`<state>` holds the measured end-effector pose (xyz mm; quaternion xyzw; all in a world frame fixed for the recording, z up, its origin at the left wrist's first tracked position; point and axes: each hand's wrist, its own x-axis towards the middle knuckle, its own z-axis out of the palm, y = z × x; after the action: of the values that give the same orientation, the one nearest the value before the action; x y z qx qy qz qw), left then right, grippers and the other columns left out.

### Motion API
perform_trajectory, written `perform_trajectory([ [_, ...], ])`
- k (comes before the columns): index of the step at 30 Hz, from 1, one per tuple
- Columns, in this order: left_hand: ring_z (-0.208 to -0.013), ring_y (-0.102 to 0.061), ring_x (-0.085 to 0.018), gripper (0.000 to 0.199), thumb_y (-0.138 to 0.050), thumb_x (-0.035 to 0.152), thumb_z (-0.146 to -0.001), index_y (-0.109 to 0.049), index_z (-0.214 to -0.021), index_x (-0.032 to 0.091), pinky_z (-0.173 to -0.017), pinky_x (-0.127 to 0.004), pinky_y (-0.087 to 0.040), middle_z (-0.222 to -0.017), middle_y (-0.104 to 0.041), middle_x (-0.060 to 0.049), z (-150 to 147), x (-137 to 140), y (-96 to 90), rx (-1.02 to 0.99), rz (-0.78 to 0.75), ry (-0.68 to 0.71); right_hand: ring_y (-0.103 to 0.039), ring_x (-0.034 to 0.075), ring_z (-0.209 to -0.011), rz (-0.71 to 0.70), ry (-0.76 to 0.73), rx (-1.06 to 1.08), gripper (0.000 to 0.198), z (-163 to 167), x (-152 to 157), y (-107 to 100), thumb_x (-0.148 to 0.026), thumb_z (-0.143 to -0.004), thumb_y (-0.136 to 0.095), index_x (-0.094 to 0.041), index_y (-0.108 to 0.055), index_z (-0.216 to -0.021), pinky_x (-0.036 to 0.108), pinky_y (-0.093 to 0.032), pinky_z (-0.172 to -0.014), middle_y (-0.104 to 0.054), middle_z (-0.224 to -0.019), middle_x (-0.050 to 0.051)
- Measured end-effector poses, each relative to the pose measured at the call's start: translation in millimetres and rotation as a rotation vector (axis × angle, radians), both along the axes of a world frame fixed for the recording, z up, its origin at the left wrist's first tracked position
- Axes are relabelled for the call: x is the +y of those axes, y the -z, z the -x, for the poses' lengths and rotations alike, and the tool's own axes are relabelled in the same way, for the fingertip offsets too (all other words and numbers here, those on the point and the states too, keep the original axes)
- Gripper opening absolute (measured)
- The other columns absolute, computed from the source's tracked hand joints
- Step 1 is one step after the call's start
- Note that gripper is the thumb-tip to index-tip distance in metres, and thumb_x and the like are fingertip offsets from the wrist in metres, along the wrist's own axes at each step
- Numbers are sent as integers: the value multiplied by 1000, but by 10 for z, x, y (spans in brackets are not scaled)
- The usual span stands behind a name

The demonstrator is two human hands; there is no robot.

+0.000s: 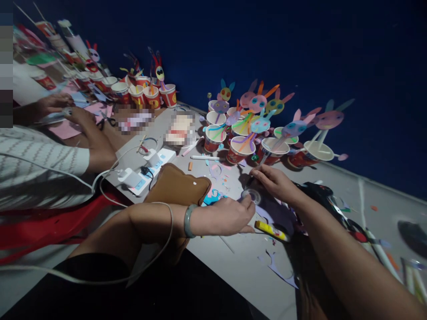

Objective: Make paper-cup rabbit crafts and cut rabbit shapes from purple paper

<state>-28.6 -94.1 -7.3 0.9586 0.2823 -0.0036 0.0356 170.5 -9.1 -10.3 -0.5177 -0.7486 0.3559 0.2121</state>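
Right forearm (347,244) is stretching inward, right hand (276,183) pinching fingertips together just beyond the clear tape roll (255,196); left hand (227,216) is curling beside the roll, its grip's clamping unclear.

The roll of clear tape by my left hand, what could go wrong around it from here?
The white cable crosses the left forearm in this view, so it might snag if that arm moves. The paper cups stand crowded just beyond the right hand, so a forward bump could tip one. Loose paper scraps lie near the roll of clear tape and could stick to it.
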Motion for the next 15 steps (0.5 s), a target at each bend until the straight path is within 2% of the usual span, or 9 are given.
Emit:
perform_trajectory([
  [3, -77, -67, -22, 65, -33, 58, -95, -44, -133, 6, -51, -31, -47, -140, -42, -27, -2, 3, 15, -2, 17, -8, -49, 15, -54, 40, 43, 45, 41, -42, -5, 22, -62, -87, -50, -22, -52, -76, 28, -40, -53, -56, -60, 0],
  [7, -79, -67, -23, 63, -34, 57, -95, -45, -132, 7, -50, -31, -47, -138, -44, -25, -5, 4, 21, -23, 22, -14, -49, 14, -53, 24, 82, 50, 44, -116, 17, 65, -64, -85, -51, -22, -52, -73, 29, -41, -53, -55, -59, 0],
  [15, -82, -68, -25, 64, -33, 57, -95, -43, -131, 5, -54, -34, -50, -139, -43, -26, 12, 10, -17, -23, 52, -6, -52, 15, -53, 76, 164, 92, 45, -251, -77, 112, -66, -83, -54, -21, -58, -82, 28, -42, -49, -60, -63, 1],
])
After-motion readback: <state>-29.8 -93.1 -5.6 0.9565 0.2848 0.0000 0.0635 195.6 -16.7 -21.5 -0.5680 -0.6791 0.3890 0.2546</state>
